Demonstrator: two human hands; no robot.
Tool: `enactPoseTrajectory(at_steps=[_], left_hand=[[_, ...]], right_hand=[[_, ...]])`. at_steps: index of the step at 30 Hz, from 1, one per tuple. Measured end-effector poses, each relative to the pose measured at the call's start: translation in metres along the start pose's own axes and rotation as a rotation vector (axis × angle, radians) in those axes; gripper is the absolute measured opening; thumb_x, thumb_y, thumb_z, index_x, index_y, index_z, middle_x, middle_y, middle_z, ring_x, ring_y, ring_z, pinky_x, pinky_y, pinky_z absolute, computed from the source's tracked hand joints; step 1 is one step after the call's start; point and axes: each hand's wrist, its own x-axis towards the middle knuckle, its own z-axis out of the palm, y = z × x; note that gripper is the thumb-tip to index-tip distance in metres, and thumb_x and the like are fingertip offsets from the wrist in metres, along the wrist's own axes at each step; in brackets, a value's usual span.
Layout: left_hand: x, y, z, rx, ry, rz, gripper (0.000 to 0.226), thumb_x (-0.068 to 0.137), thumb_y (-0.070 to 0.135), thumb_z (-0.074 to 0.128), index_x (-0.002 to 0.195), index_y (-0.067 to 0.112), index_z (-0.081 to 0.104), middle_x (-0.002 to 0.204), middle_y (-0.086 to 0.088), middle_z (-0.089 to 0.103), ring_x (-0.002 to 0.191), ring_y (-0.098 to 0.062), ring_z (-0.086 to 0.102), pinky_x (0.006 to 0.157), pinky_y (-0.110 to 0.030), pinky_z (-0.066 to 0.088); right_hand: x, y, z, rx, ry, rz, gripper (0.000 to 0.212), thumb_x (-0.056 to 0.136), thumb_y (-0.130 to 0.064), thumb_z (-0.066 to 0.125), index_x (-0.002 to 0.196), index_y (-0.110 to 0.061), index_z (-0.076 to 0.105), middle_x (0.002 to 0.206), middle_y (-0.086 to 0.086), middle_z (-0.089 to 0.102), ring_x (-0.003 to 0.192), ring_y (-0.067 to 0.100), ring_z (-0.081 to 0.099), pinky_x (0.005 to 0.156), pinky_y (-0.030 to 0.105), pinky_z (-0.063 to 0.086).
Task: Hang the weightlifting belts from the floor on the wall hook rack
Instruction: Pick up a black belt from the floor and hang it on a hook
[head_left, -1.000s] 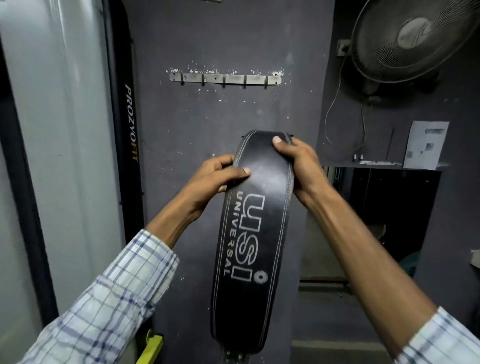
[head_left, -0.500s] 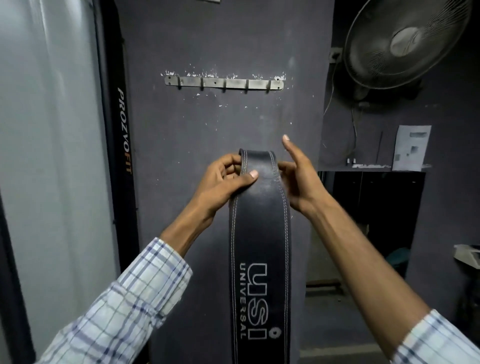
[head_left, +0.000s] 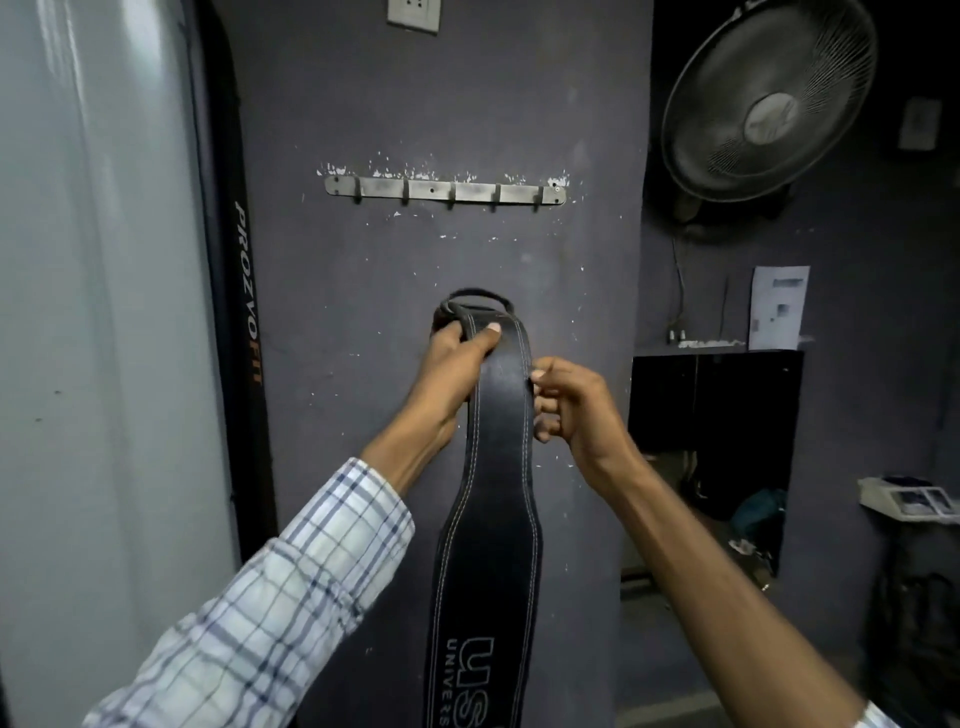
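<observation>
Dark grey wall (head_left: 415, 104) filled the view, with the hook rack (head_left: 444, 190) bare and every hook free. Well below the rack hung the black belt (head_left: 493, 467), buckle ring (head_left: 475, 300) uppermost. Below the ring, the left hand (head_left: 457, 358) clamped the strap end; the right hand (head_left: 566, 400) pinched its edge. Best approach: raise the ring squarely above one hook, then lower it on.

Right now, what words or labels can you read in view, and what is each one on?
"PROZVOFIT": runs vertically on the black post left of the wall.
"USI": on the belt, low on its wide part.
"UNIVERS": beneath it on the belt, cut off by the picture's edge.
Paper sheet on the right wall: print blurred, unreadable.
</observation>
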Motion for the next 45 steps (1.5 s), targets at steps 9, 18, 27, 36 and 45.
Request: enactPoseTrajectory(at_steps=[9, 18, 27, 36, 45], left_hand=[[0.0, -0.046, -0.015, 0.17, -0.21, 0.04, 0.022, 0.098, 0.004, 0.053, 0.119, 0.003, 0.06, 0.083, -0.001, 0.069, 0.062, 0.002, 0.066, 0.05, -0.008, 0.045], [0.056, -0.118, -0.01, 0.369, -0.353, 0.014, 0.027, 0.094, -0.007, 0.052, 0.117, 0.004, 0.061, 0.072, 0.015, 0.064, 0.055, 0.007, 0.058, 0.053, -0.005, 0.04], [0.197, -0.133, 0.047, 0.35, 0.161, 0.117, 0.034, 0.097, 0.04, 0.053, 0.111, 0.011, 0.062, 0.094, -0.005, 0.067, 0.073, -0.016, 0.06, 0.052, -0.024, 0.044], [0.289, -0.122, 0.087, 0.756, 0.391, 0.543, 0.04, 0.089, 0.038, 0.064, 0.127, 0.023, 0.064, 0.121, -0.001, 0.057, 0.105, -0.013, 0.06, 0.09, -0.03, 0.052], [0.367, -0.057, 0.123, 0.579, 0.337, 0.69, 0.052, 0.098, 0.026, 0.055, 0.147, 0.013, 0.044, 0.138, -0.003, 0.061, 0.113, -0.009, 0.064, 0.094, -0.027, 0.054]], right_hand=[[0.057, -0.003, 0.001, -0.117, 0.094, 0.173, 0.049, 0.095, -0.06, 0.054, 0.068, -0.02, 0.057, 0.069, 0.006, 0.052, 0.051, 0.012, 0.046, 0.055, 0.024, 0.046], [0.133, 0.056, -0.037, -0.098, 0.223, 0.131, 0.023, 0.095, -0.034, 0.068, 0.097, -0.012, 0.071, 0.082, 0.002, 0.076, 0.07, 0.012, 0.071, 0.056, 0.019, 0.054], [0.231, 0.11, -0.103, -0.121, 0.19, -0.157, 0.022, 0.097, -0.005, 0.064, 0.117, -0.002, 0.056, 0.107, 0.018, 0.073, 0.085, 0.015, 0.069, 0.069, 0.018, 0.056], [0.311, 0.086, -0.14, -0.157, 0.121, -0.389, 0.051, 0.1, -0.013, 0.06, 0.144, -0.021, 0.037, 0.113, -0.001, 0.071, 0.103, 0.017, 0.072, 0.089, 0.039, 0.061], [0.404, 0.011, -0.144, -0.18, 0.21, -0.628, 0.056, 0.092, -0.02, 0.061, 0.147, -0.016, 0.047, 0.133, 0.001, 0.068, 0.12, 0.017, 0.066, 0.105, 0.042, 0.052]])
